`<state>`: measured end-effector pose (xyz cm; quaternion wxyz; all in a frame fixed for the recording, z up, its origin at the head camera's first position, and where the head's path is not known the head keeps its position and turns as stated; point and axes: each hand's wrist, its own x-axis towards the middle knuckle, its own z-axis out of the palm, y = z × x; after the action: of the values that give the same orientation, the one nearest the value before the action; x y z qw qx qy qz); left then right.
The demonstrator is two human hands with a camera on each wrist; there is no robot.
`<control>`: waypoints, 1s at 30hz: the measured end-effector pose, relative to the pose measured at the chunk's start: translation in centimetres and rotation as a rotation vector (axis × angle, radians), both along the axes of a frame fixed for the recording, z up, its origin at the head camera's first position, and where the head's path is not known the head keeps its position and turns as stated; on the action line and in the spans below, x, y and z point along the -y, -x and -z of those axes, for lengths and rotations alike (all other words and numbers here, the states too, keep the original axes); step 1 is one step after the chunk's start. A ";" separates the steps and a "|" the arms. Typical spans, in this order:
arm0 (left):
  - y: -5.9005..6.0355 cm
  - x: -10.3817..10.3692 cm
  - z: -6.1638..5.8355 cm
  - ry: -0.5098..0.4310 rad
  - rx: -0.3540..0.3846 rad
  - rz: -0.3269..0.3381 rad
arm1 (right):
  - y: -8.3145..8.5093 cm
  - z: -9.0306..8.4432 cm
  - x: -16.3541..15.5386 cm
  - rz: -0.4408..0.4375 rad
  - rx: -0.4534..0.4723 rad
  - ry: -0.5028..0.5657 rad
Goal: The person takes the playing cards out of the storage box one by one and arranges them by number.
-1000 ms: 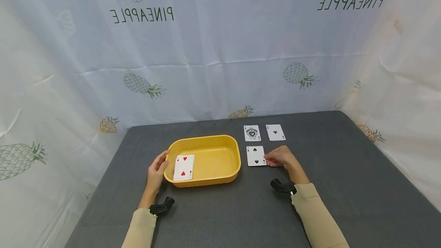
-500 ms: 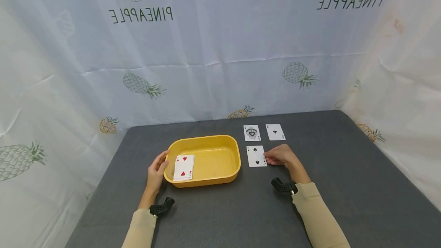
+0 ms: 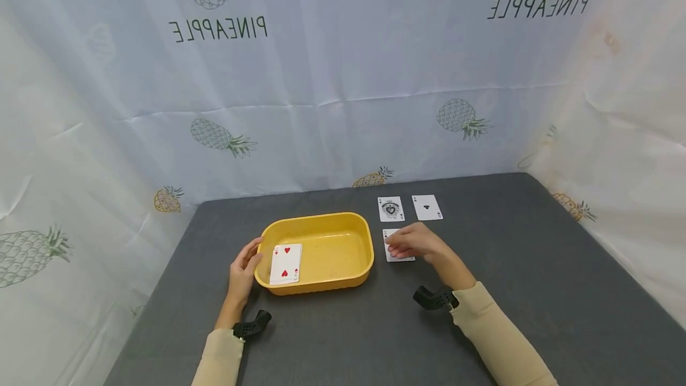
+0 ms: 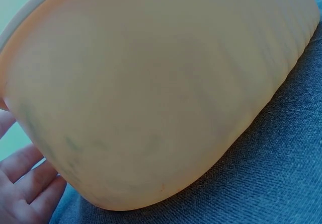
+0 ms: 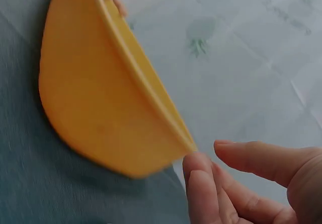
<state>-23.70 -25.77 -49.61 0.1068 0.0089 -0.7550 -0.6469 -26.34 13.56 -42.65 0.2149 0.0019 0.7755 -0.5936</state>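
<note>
At the tray's left end, my left hand [image 3: 243, 267] grips the rim of a yellow plastic tray [image 3: 345, 282], thumb over the rim. The left wrist view shows its fingers [image 4: 30, 181] against the tray's outer wall [image 4: 151, 108]. Inside the tray lies a two of hearts [image 3: 286, 264], face up at the left end. My right hand [image 3: 420, 242] is over a two of spades [image 3: 403, 259] right of the tray, hiding much of the card. In the right wrist view the right thumb [image 5: 261, 158] stands apart from the fingers, nothing held between them.
Behind the two of spades lie an ornate black ace [image 3: 390, 209] and an ace of clubs [image 3: 427, 208], side by side on the dark grey tabletop [image 3: 343, 338]. A white pineapple-print curtain [image 3: 321, 64] hangs behind the table and along its sides.
My right hand has moved left from the right edge of the two of spades to over its face, and its fingers have spread from the edge. The left hand and tray stay put.
</note>
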 end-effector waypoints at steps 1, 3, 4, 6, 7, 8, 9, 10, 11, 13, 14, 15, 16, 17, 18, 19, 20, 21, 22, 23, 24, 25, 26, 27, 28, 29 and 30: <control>0.0 0.0 0.0 -0.002 -0.002 0.001 | -0.2 -0.2 0.5 -0.018 0.001 0.012; 0.0 0.0 0.1 -0.002 -0.004 0.004 | -0.6 -0.5 1.4 -0.052 0.004 0.036; 0.0 0.0 0.1 -0.002 -0.006 0.007 | -0.8 -0.8 1.8 -0.074 0.004 0.050; -0.1 0.0 0.0 -0.003 0.007 0.001 | -1.2 -1.3 2.7 -0.111 0.004 0.068; 0.0 0.0 0.0 -0.002 0.011 -0.001 | -1.3 -1.6 3.1 -0.127 0.005 0.076; 0.0 0.0 0.0 -0.004 0.012 -0.002 | -1.4 -1.8 3.6 -0.141 0.006 0.082; -0.1 0.0 0.0 -0.005 0.016 -0.005 | -1.5 -2.0 4.0 -0.151 0.006 0.085; 0.0 0.0 0.0 -0.007 0.017 -0.005 | -1.6 -2.1 4.4 -0.165 0.004 0.093; 0.0 0.0 -0.1 -0.008 0.019 -0.007 | -1.6 -2.2 4.8 -0.172 0.005 0.098; 0.0 0.0 -0.1 -0.009 0.018 -0.004 | -1.7 -2.3 5.6 -0.189 0.001 0.106; 0.0 0.0 -0.1 -0.010 0.016 -0.004 | -1.8 -2.4 6.1 -0.193 0.004 0.108; 0.0 0.0 -0.1 -0.010 0.014 -0.002 | -1.8 -2.4 6.5 -0.197 0.003 0.110; 0.0 0.0 -0.1 -0.010 0.012 -0.001 | -1.8 -2.4 7.0 -0.204 0.003 0.113; 0.0 0.0 -0.1 -0.006 0.011 0.000 | -1.9 -2.4 7.5 -0.209 0.004 0.114; 0.0 0.0 -0.1 -0.007 0.012 0.000 | -1.9 -2.3 8.0 -0.217 0.005 0.112; -0.1 0.1 -0.1 -0.006 0.013 0.000 | -1.9 -2.3 8.5 -0.220 0.012 0.110; -0.1 0.1 -0.1 -0.005 0.013 -0.001 | -1.9 -2.3 9.0 -0.221 0.019 0.111; -0.1 0.1 -0.1 -0.005 0.014 -0.001 | -1.9 -2.3 9.5 -0.223 0.023 0.113; -0.1 0.1 -0.1 -0.006 0.014 -0.003 | -1.9 -2.2 10.0 -0.225 0.026 0.114; -0.1 0.1 -0.1 -0.005 0.014 -0.005 | -1.9 -2.1 10.5 -0.225 0.029 0.114; -0.1 0.0 -0.1 -0.006 0.017 -0.007 | -1.9 -2.0 11.0 -0.222 0.033 0.116; -0.1 0.0 -0.1 -0.003 0.015 -0.008 | -1.8 -1.9 11.4 -0.218 0.029 0.117; -0.1 0.1 -0.1 -0.002 0.013 -0.009 | -1.8 -1.8 11.8 -0.212 0.026 0.116; -0.1 0.1 -0.1 0.001 0.010 -0.008 | -1.8 -1.6 12.2 -0.204 0.028 0.117; 0.0 0.1 0.0 0.004 0.007 -0.008 | -1.7 -1.5 12.5 -0.196 0.028 0.112; 0.0 0.1 0.0 0.008 0.005 -0.008 | -1.7 -1.3 12.8 -0.188 0.029 0.107; 0.0 0.1 0.0 0.010 0.004 -0.007 | -1.6 -1.2 13.0 -0.182 0.028 0.101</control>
<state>-23.70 -25.89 -49.61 0.1079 0.0124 -0.7583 -0.6428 -24.71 0.52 -41.46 0.2785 -0.0714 0.7384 -0.6100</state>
